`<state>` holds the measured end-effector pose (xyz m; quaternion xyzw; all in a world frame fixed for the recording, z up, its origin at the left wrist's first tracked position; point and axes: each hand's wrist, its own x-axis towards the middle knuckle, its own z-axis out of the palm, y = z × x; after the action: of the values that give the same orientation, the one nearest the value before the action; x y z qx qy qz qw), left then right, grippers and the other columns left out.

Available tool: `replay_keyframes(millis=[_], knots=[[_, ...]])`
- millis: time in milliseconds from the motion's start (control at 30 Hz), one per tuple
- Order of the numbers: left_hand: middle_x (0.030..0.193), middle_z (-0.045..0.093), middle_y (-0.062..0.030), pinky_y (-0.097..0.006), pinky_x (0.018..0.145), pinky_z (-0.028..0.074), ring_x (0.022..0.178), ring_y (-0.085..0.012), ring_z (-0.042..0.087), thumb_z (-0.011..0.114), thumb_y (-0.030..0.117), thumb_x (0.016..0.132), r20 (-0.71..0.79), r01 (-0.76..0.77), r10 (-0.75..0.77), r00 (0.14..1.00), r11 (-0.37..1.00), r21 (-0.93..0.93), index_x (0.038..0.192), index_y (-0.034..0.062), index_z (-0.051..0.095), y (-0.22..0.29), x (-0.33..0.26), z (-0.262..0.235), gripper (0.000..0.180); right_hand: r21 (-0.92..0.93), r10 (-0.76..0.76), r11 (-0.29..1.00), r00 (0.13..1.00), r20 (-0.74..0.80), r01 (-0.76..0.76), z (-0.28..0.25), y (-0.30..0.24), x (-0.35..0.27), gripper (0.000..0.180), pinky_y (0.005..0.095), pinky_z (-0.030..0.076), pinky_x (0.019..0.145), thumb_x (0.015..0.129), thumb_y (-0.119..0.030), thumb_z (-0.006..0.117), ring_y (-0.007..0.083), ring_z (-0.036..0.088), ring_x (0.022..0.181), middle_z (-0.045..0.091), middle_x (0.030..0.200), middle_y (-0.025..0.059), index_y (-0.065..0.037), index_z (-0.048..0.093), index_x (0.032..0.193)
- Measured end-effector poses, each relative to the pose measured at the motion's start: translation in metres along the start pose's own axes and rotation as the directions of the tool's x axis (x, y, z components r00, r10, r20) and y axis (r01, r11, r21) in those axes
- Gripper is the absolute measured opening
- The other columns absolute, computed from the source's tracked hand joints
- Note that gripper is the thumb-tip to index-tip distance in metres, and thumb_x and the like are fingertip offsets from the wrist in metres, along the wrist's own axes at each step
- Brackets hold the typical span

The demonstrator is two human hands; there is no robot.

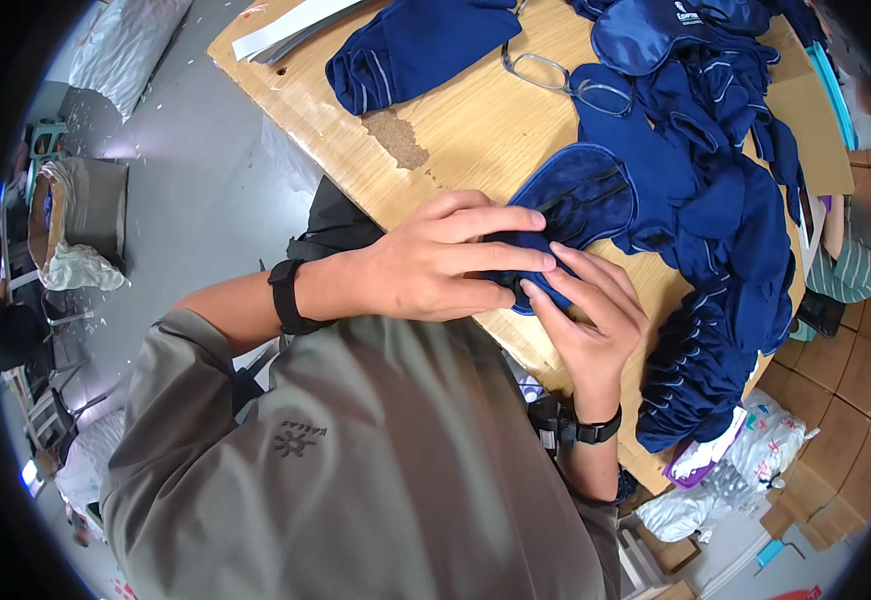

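Note:
Near the table's front edge, both hands hold a navy blue sleep mask [596,180], its dark, shiny inner side facing up with a lighter stitched rim. My left hand [426,262] reaches across from the left, its fingers closed over the mask's near part. From the right, my right hand [596,310] pinches the same part, its fingertips against those of the left. Part of the mask is hidden under the fingers. Just beyond it on the right lies a heap of navy sleep masks and straps [726,210].
Eyeglasses [566,85] lie on the wooden table [466,120] beyond my hands. A rolled navy bundle [416,55] lies at the far left, another sleep mask [651,35] at the far right. Cardboard boxes [846,390] and plastic bags [726,480] stand on the right; a person [861,250] sits beyond.

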<state>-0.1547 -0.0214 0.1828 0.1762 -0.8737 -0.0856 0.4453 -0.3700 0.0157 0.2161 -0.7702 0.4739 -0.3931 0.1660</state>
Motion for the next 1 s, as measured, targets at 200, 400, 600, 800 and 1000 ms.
replay_keyframes(millis=[200,400,600,800,1000], knots=[[0.115,0.069,-0.0079,-0.045,0.094,0.054,0.113,-0.0294,0.064,0.077,0.007,0.076,-0.001,0.015,-0.015,1.0,0.991,-0.135,0.081,0.0056,0.072,-0.004,-0.005,0.004,0.008,-0.019,-0.014,1.0,1.0,0.012,0.014,0.002,0.002,-0.002,0.029,0.0351,0.056,0.082,0.063,0.001,0.082,0.0266,0.068,0.094,0.073,0.101,0.0091,-0.007,0.076,0.091],[0.106,0.071,-0.0085,-0.045,0.099,0.053,0.107,-0.0254,0.067,0.078,0.002,0.073,-0.023,0.13,-0.135,0.991,0.978,-0.162,0.086,0.0031,0.073,-0.001,0.002,0.004,0.014,-0.139,-0.069,0.987,0.997,0.041,0.074,-0.003,-0.001,-0.003,0.031,0.0368,0.055,0.084,0.066,-0.005,0.081,0.03,0.065,0.098,0.071,0.105,0.0072,-0.011,0.076,0.095],[0.1,0.073,-0.0082,-0.044,0.099,0.053,0.103,-0.0242,0.069,0.079,0.003,0.072,0.001,0.205,-0.21,0.978,0.955,-0.215,0.086,0.0032,0.073,-0.003,0.011,0.002,0.015,-0.258,-0.117,0.959,0.993,0.024,0.119,-0.004,-0.006,-0.004,0.035,0.0372,0.054,0.078,0.065,-0.005,0.081,0.0283,0.065,0.091,0.069,0.106,0.0067,-0.011,0.075,0.099],[0.093,0.074,-0.0069,-0.044,0.096,0.054,0.096,-0.0236,0.071,0.079,0.005,0.074,0.067,0.295,-0.288,0.955,0.915,-0.275,0.085,0.0056,0.073,-0.011,0.023,0.0,0.013,-0.22,-0.101,0.971,0.994,-0.045,0.088,0.003,0.0,-0.003,0.031,0.0367,0.054,0.075,0.069,-0.003,0.08,0.0271,0.066,0.087,0.07,0.102,0.0086,-0.006,0.074,0.099],[0.089,0.074,-0.0078,-0.045,0.095,0.053,0.091,-0.0255,0.071,0.077,0.007,0.077,0.109,0.35,-0.334,0.936,0.856,-0.381,0.087,0.0048,0.073,-0.024,0.032,0.006,0.011,-0.271,-0.051,0.962,0.997,-0.061,0.032,0.004,0.0,0.003,0.022,0.0352,0.055,0.075,0.076,-0.001,0.074,0.0263,0.068,0.087,0.071,0.098,0.0107,-0.001,0.073,0.098]])
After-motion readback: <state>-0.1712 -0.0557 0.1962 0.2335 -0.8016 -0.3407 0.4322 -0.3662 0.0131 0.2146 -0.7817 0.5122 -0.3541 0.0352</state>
